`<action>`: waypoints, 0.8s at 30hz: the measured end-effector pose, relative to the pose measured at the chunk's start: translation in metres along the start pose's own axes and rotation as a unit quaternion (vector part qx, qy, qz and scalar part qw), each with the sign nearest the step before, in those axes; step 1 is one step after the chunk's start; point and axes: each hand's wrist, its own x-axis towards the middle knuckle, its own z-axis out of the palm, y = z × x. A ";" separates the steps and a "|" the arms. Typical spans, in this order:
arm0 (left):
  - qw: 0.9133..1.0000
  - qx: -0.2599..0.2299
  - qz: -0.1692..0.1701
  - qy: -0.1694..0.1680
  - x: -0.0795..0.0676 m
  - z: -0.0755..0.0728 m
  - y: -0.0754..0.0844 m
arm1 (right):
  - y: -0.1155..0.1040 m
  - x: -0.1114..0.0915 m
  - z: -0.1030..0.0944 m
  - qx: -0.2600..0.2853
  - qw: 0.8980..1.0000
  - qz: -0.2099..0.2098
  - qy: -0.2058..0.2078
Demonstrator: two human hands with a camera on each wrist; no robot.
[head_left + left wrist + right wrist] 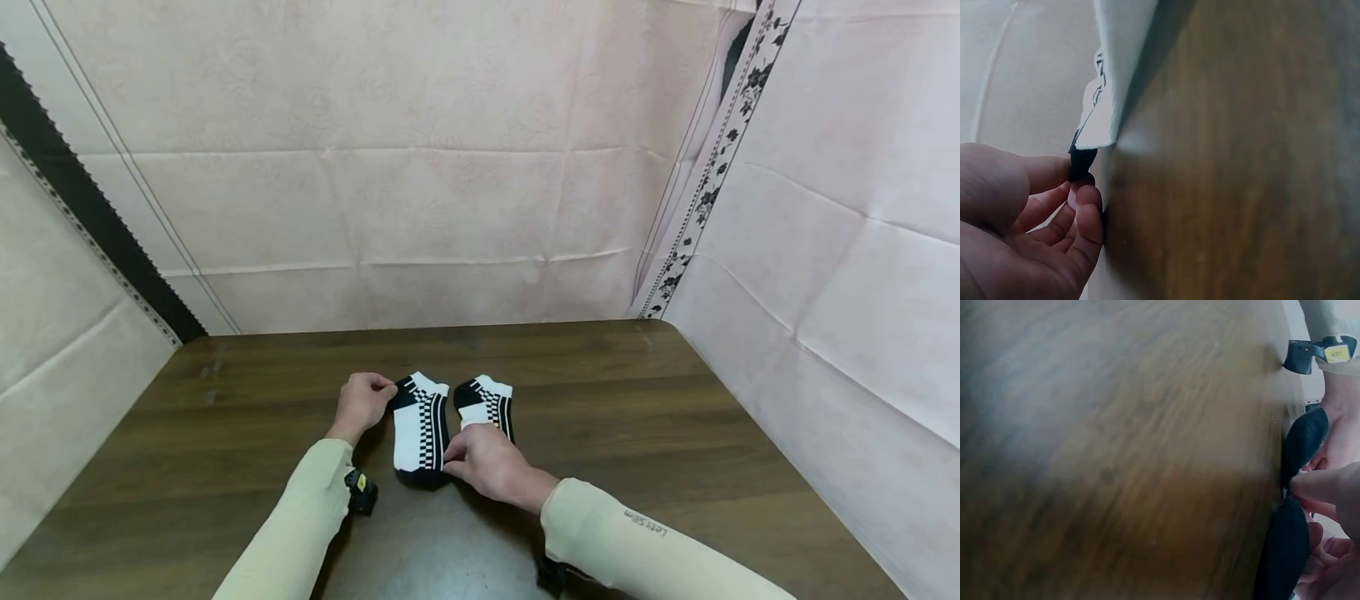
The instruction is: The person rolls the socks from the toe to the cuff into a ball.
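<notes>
My left grip (363, 406) pinches the left ankle sock (407, 437) near its heel (403, 395), right grip (487, 458) pinches its toe (420, 478); right ankle sock (472, 413) alongside, both on the tabletop (600, 400). Probably straightening; next likely needs even tension.

A white, low-cut sock (407, 437) is laid flat on a brown wood-grain table (637, 417), its black toe pointed toward the viewer, its black heel pinched at the upper left. It is marked lengthwise by black-and-white checks and dark stripes. Just beside it, on the right, a matching second sock (474, 412) is laid the same way, its lower part covered in the head view.
</notes>
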 end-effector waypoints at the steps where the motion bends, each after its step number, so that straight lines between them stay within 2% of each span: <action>1: 1.000 0.000 0.003 0.001 0.000 0.000 -0.001 | 0.000 -0.001 0.000 -0.003 1.000 -0.003 0.000; 7: 1.000 -0.001 0.018 0.007 0.001 0.000 -0.004 | -0.001 -0.002 0.002 -0.021 1.000 -0.009 -0.002; 16: 1.000 -0.005 0.019 0.004 0.000 -0.001 -0.004 | -0.002 -0.002 0.005 -0.052 0.999 -0.011 0.003; 24: 1.000 -0.008 0.028 0.006 -0.001 -0.003 -0.004 | -0.006 -0.006 0.008 -0.086 0.996 0.001 -0.018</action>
